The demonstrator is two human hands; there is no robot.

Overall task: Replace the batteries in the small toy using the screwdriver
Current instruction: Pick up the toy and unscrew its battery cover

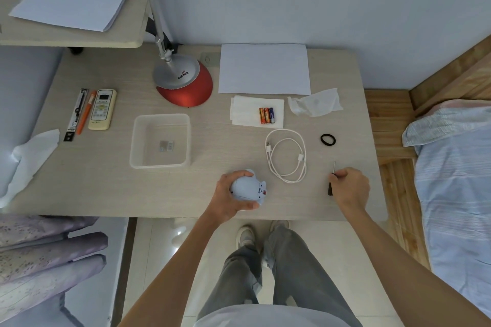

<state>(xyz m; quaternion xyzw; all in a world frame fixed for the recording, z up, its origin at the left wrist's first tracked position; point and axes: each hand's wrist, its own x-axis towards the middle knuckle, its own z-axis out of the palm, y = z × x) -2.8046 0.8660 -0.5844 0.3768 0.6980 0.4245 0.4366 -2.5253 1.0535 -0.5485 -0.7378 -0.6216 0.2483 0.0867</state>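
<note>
Toy (pixel 247 187) clasped in left grip (pixel 229 194) near tabletop (pixel 186 194) front edge; right grip (pixel 350 188) closed around screwdriver (pixel 330 190). Risk: round body may rotate under torque, tip slips, toy skids off edge.

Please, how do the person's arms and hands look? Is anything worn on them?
No sleeve is in view: both arms are bare as far up as the picture shows. The left hand and the right hand have no glove, ring, watch or bracelet that I can see.
</note>
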